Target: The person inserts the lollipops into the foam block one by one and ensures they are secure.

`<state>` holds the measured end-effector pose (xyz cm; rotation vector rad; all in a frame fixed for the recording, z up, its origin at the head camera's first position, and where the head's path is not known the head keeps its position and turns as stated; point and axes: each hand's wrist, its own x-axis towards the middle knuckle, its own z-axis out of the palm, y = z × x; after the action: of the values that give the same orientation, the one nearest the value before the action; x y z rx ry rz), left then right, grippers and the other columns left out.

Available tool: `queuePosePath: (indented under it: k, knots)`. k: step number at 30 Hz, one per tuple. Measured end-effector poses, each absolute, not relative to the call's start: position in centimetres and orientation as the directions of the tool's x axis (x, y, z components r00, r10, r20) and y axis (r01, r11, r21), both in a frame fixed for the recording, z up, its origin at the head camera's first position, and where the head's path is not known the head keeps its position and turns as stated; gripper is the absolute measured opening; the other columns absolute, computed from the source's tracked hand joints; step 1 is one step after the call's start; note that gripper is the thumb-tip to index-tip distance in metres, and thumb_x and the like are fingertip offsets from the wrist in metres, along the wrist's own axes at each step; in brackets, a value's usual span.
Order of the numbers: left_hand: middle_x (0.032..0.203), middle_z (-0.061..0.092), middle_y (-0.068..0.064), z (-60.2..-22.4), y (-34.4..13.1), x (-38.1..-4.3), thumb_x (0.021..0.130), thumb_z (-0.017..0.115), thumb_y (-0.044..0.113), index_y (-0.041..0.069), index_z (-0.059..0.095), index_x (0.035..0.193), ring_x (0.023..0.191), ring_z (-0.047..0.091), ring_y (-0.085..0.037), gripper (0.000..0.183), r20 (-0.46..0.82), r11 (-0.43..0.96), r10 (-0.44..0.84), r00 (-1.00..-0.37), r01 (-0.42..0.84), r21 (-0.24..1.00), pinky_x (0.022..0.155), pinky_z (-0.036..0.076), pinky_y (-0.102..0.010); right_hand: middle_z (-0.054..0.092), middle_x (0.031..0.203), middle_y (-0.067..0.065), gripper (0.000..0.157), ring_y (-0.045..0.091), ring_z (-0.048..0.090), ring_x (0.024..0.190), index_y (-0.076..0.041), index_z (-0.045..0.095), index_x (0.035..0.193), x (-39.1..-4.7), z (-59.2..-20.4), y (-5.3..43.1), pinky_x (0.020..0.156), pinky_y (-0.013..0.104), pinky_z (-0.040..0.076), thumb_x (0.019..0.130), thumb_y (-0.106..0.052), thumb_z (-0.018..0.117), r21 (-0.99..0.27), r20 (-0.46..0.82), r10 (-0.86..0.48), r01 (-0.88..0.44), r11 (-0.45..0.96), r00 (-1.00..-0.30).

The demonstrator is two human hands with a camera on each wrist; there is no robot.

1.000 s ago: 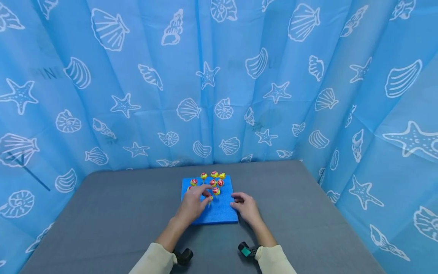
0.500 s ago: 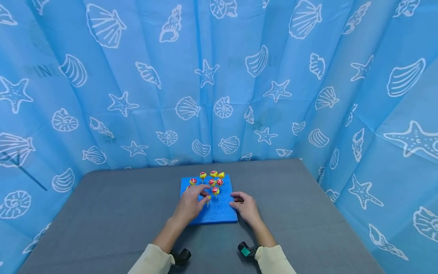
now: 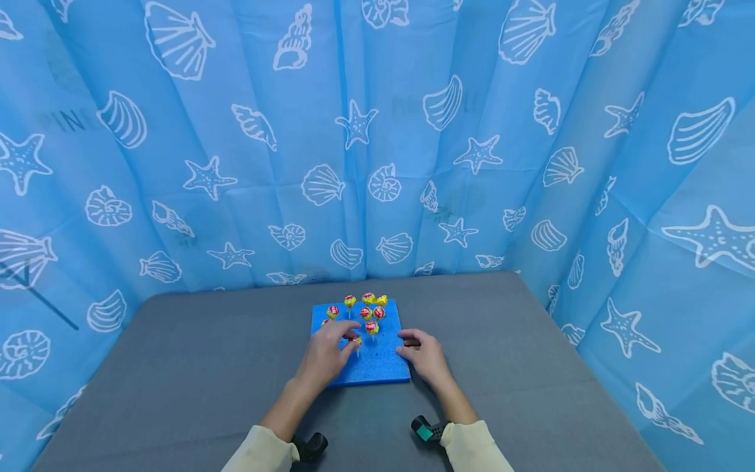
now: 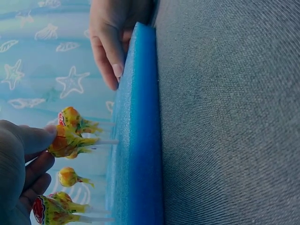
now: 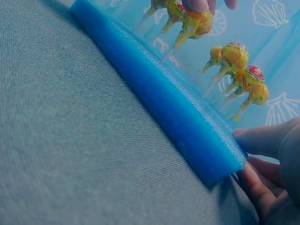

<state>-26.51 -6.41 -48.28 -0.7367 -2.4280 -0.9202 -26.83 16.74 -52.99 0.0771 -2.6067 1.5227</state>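
Note:
A yellow-wrapped lollipop point(image 4: 65, 141) is pinched between the thumb and fingers of my left hand point(image 3: 326, 352). Its white stick points down at the blue foam board point(image 3: 383, 367), and its tip meets the top face or stands just at it; I cannot tell how deep. Several more lollipops with red and yellow wrappers, one of them this lollipop point(image 3: 371, 327), stand upright in the board behind my left hand. My right hand point(image 3: 426, 355) grips the board's right edge, thumb point(image 5: 262, 138) on the top face and fingers at the side. Part of the board's left side is hidden by my left hand.
The board lies flat on a table with a grey cloth point(image 3: 224, 367). Behind and at the sides hangs a blue curtain point(image 3: 407, 164) with white seashell and starfish prints. Small holes show in the front part of the board.
My left hand has shifted slightly left with the lollipop, whose stick stays over the board. The right hand keeps its place at the edge. The head view has tilted a little.

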Motion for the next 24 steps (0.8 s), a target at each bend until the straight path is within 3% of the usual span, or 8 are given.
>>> queuePosePath:
  k: [10,16,24]
  knots:
    - [0.090,0.070,0.003,-48.5,-7.2,-26.2,0.074,0.086,0.015,0.013,0.072,0.105,0.088,0.060,-0.015,0.034,0.625,0.689,0.322,-0.711,0.629,0.361,0.082,0.051,-0.037,0.067,0.104,0.008,0.026,0.023,0.062,0.095,-0.004,0.068,0.114,-27.1,-53.2,16.0,0.083,0.041,0.053,0.088,-0.007,0.072,-0.872,0.132,-0.006,-0.119,0.475,-0.991]
    - [0.098,0.071,0.003,-48.7,-7.4,-26.1,0.073,0.087,0.017,0.015,0.072,0.104,0.096,0.060,-0.016,0.035,0.650,0.689,0.321,-0.689,0.641,0.339,0.083,0.051,-0.040,0.067,0.105,0.008,0.026,0.023,0.062,0.096,-0.004,0.068,0.114,-27.2,-53.4,16.2,0.084,0.040,0.053,0.089,-0.009,0.071,-0.885,0.120,-0.006,-0.110,0.452,-0.993]
    - [0.106,0.069,0.002,-48.5,-8.9,-25.9,0.072,0.088,0.014,0.014,0.073,0.103,0.101,0.058,-0.018,0.034,0.699,0.649,0.263,-0.665,0.658,0.382,0.084,0.049,-0.043,0.065,0.115,0.016,0.029,0.027,0.061,0.103,0.002,0.064,0.119,-26.4,-52.8,17.4,0.087,0.043,0.052,0.094,-0.012,0.066,-0.959,0.052,-0.013,-0.053,0.280,-0.999]
